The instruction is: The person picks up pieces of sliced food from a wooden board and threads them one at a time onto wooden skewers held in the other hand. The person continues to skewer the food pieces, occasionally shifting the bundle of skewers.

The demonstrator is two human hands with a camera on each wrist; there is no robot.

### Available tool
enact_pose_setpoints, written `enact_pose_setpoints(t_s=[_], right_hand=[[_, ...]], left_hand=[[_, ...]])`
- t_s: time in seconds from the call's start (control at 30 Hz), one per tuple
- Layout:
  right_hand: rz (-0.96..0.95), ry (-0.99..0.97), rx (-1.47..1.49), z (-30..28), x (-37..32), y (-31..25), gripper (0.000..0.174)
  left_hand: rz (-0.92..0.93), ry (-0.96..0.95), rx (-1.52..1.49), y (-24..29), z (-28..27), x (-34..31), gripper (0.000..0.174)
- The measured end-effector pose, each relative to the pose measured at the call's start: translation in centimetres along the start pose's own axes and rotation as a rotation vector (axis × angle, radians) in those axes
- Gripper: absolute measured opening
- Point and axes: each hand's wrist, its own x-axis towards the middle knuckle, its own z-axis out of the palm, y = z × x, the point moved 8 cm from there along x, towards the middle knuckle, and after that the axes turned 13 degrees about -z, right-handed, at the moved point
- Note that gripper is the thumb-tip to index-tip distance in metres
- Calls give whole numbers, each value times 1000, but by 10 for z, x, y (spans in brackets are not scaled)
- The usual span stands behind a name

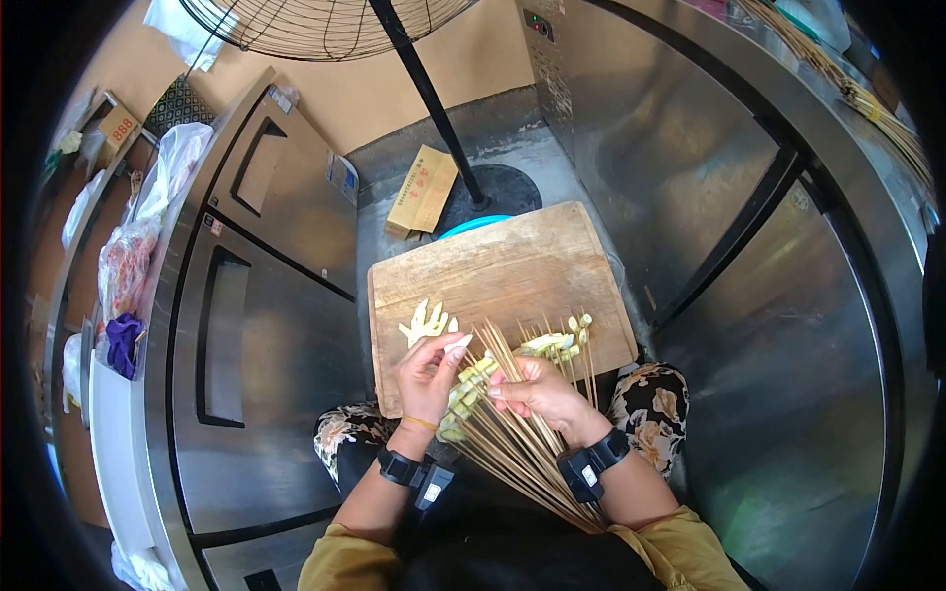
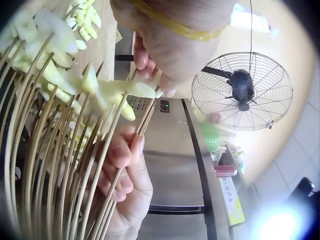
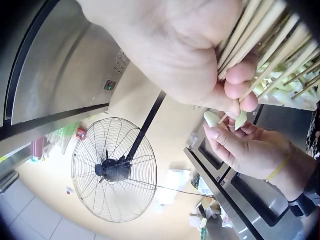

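Observation:
My left hand (image 1: 426,382) pinches a pale green-white vegetable piece (image 3: 212,119) between thumb and fingers, close by a skewer tip. My right hand (image 1: 548,396) grips several bare bamboo skewers (image 1: 496,345), their points up and towards the left hand. Under both hands, skewers threaded with pale vegetable pieces (image 1: 459,402) fan out, their sticks running back to the lap. Loose cut pieces (image 1: 422,321) lie in a small heap on the wooden board (image 1: 463,271), left of centre. More threaded pieces (image 1: 552,344) rest on the board beyond the right hand.
Steel cabinets stand on both sides, one at left (image 1: 266,335) and one at right (image 1: 778,384). Past the board are a cardboard box (image 1: 422,192) and a black fan (image 1: 414,79) on a pole. A bundle of sticks (image 1: 872,103) lies on the right-hand counter.

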Motion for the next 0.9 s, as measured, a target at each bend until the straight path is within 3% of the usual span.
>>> enact_pose_setpoints(t_s=[0.1, 0.27, 0.4, 0.77, 0.9], right_hand=[[-4, 1, -8, 0, 0, 0, 11], [-42, 6, -49, -4, 3, -2, 9], [-53, 46, -87, -10, 4, -3, 9], [-187, 221, -415, -13, -7, -31, 20], [-285, 248, -449, -21, -9, -37, 17]], left_hand=[[6, 22, 85, 3, 2, -3, 15], [228, -64, 283, 20, 24, -26, 15], [209, -102, 374, 13, 28, -17, 18], [297, -91, 302, -3, 40, -18, 28], [316, -91, 289, -5, 43, -17, 30]])
